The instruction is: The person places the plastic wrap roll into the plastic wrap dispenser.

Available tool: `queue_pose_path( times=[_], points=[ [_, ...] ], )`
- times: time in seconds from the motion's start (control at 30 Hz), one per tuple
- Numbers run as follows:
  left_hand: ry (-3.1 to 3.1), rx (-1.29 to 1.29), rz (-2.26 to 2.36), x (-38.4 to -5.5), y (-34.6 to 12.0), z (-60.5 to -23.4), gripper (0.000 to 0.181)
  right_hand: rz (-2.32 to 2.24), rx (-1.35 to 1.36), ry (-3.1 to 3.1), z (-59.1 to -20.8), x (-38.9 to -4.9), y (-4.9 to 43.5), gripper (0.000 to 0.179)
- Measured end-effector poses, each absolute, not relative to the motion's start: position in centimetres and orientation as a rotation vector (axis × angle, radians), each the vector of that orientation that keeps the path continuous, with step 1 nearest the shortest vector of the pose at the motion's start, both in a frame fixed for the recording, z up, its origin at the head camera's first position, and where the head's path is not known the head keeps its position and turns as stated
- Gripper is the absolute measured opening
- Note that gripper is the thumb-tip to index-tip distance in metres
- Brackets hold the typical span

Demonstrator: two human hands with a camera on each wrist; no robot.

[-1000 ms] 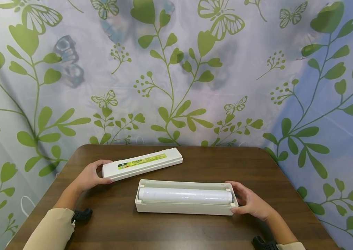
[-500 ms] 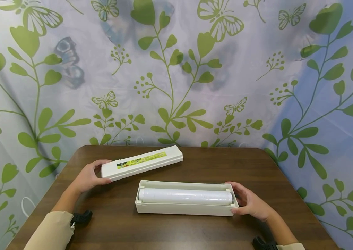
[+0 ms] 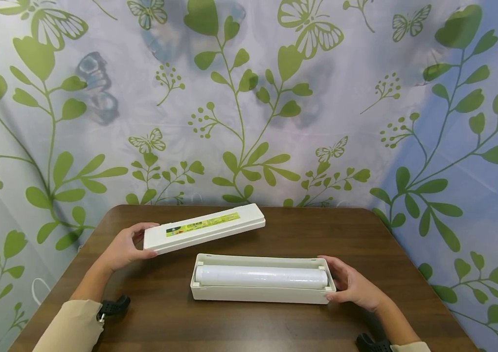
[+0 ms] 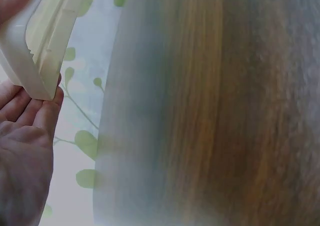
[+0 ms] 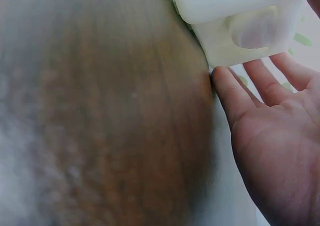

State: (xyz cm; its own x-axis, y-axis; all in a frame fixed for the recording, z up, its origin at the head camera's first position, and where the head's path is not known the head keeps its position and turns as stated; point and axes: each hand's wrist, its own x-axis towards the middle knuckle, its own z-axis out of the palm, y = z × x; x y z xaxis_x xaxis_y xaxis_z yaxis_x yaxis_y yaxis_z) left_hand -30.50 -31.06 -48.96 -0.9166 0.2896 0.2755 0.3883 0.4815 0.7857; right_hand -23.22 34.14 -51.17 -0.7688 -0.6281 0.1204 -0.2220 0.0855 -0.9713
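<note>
My left hand grips the left end of a long white lid with a yellow-green label, thumb on the near side and fingers on the far side. The lid slants up toward its right end, behind the box. In the left wrist view the ribbed hollow underside of the lid faces the camera. A long white cling film box stands uncovered on the table, a roll of cling film lying inside. My right hand holds the box's right end between thumb and fingers; in the right wrist view the fingertips touch its end wall.
The brown wooden table carries the box. Behind it hangs a pale curtain printed with green leaves and butterflies. A black wrist strap sits on my left wrist, another black strap on the right.
The lid's right end has risen a little and shifted slightly right and away, with my left hand still gripping the left end. My right hand and the box stay in place.
</note>
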Motion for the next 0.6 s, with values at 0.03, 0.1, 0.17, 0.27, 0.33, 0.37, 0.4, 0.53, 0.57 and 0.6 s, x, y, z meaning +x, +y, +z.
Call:
queue_pose_path(
  times=[0.03, 0.1, 0.17, 0.27, 0.33, 0.37, 0.4, 0.53, 0.57, 0.6],
  points=[
    [-2.606, -0.605, -1.431, -30.4, -31.0, -48.9, 0.069, -1.726, -0.836, 2.039, -51.1, -23.2, 34.2, 0.089],
    [-2.598, -0.617, -1.429, -30.3, -30.8, -48.7, 0.068, -1.715, -0.826, 2.035, -51.1, -23.3, 34.3, 0.092],
    [-2.594, -0.625, -1.425, -30.2, -30.6, -48.5, 0.068, -1.701, -0.817, 2.031, -51.0, -23.4, 34.4, 0.096],
    [-2.590, -0.641, -1.424, -30.0, -30.3, -48.0, 0.068, -1.665, -0.795, 2.055, -50.8, -23.7, 34.6, 0.100],
    [-2.587, -0.650, -1.431, -29.9, -30.2, -47.7, 0.068, -1.642, -0.783, 2.079, -50.6, -23.9, 34.7, 0.102],
    [-2.582, -0.653, -1.438, -29.9, -30.1, -47.6, 0.068, -1.632, -0.784, 2.093, -50.5, -24.0, 34.7, 0.102],
    [-2.576, -0.663, -1.439, -29.9, -30.1, -47.5, 0.068, -1.622, -0.789, 2.107, -50.4, -24.2, 34.7, 0.101],
    [-2.555, -0.690, -1.451, -29.9, -29.9, -47.4, 0.068, -1.614, -0.841, 2.142, -50.0, -24.8, 34.7, 0.096],
    [-2.550, -0.697, -1.457, -29.9, -29.9, -47.4, 0.068, -1.616, -0.853, 2.153, -49.9, -24.9, 34.8, 0.095],
    [-2.546, -0.703, -1.459, -29.8, -29.8, -47.3, 0.068, -1.617, -0.862, 2.164, -49.8, -25.1, 34.8, 0.094]
  ],
)
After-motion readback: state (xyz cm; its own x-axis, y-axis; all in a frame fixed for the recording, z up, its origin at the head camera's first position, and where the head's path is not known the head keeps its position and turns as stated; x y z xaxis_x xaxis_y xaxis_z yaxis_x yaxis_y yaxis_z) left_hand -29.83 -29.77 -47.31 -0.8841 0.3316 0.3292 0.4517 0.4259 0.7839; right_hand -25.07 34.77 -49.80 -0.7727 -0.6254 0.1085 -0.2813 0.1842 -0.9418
